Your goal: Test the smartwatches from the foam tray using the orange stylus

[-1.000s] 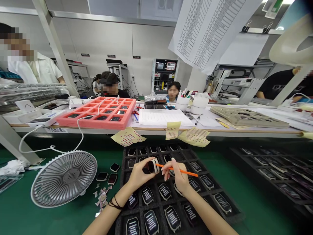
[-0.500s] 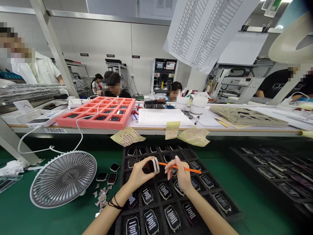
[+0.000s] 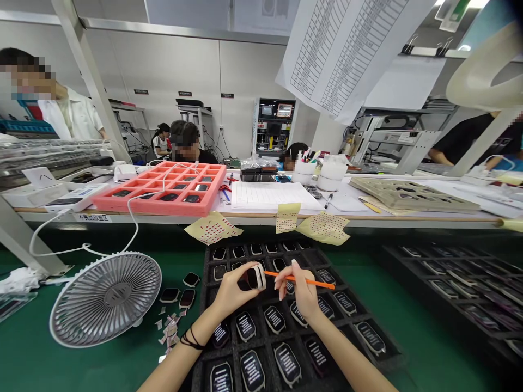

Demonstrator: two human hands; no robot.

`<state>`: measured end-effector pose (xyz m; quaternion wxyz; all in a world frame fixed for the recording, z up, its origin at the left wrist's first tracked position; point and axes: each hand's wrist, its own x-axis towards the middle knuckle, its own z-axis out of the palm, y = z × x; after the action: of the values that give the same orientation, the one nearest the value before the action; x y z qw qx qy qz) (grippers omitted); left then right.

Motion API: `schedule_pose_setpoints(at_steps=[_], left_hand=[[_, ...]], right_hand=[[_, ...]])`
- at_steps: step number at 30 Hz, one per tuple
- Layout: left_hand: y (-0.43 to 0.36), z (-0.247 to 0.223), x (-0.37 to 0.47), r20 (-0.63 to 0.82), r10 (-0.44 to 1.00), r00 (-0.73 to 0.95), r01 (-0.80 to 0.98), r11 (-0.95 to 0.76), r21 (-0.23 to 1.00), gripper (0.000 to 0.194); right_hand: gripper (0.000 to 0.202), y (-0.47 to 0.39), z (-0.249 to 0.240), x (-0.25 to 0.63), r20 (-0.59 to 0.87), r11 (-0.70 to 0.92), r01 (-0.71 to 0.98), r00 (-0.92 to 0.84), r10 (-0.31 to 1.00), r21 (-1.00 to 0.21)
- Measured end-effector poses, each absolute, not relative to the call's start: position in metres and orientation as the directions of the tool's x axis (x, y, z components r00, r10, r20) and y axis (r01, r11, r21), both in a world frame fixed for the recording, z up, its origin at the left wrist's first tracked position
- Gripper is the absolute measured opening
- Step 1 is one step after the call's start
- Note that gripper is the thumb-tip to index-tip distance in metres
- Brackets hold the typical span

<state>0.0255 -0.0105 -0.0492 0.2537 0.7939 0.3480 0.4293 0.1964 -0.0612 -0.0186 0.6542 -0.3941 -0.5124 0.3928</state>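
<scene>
Between the thumb and fingers of my left hand (image 3: 232, 288) is a watch body (image 3: 256, 277), tilted so that its pale edge faces right. My right hand (image 3: 301, 288) is closed round a thin orange stick (image 3: 318, 283), whose left tip is at the watch's edge. Both hands are over a black foam tray (image 3: 261, 348) with watches in its compartments. Many of those, such as one watch (image 3: 287, 363) near the front, show lines of white text on their screens. Three watches (image 3: 187, 298) lie left of the tray on the green mat.
A round grey fan (image 3: 116, 294) stands at the left, beside small torn pieces (image 3: 170, 331). A second black tray (image 3: 457, 294) is at the right. On the shelf are a pink foam tray (image 3: 163, 206), papers (image 3: 272, 195) and a beige tray (image 3: 433, 201). People sit or stand beyond.
My hands, the watch and the orange stick have hardly moved. In the background, the person in white at the left has shifted and the seated people have moved their heads slightly.
</scene>
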Motion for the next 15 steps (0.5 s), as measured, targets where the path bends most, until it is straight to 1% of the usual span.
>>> schedule_pose_setpoints(at_steps=[7,12,15], left_hand=[[-0.009,-0.051,0.024,0.512,0.759,0.402,0.349,-0.644,0.68,0.047],[-0.01,-0.05,0.024,0.51,0.757,0.409,0.364,-0.647,0.669,0.047],[-0.012,-0.047,0.023,0.522,0.74,0.424,0.375,-0.668,0.642,0.047]], right_hand=[[0.058,-0.056,-0.026,0.196,0.336,0.351,-0.087,0.153,0.93,-0.932],[0.058,-0.057,-0.024,0.198,0.364,0.376,-0.084,0.129,0.922,-0.923],[0.057,-0.058,-0.016,0.206,0.396,0.411,-0.073,0.16,0.904,-0.908]])
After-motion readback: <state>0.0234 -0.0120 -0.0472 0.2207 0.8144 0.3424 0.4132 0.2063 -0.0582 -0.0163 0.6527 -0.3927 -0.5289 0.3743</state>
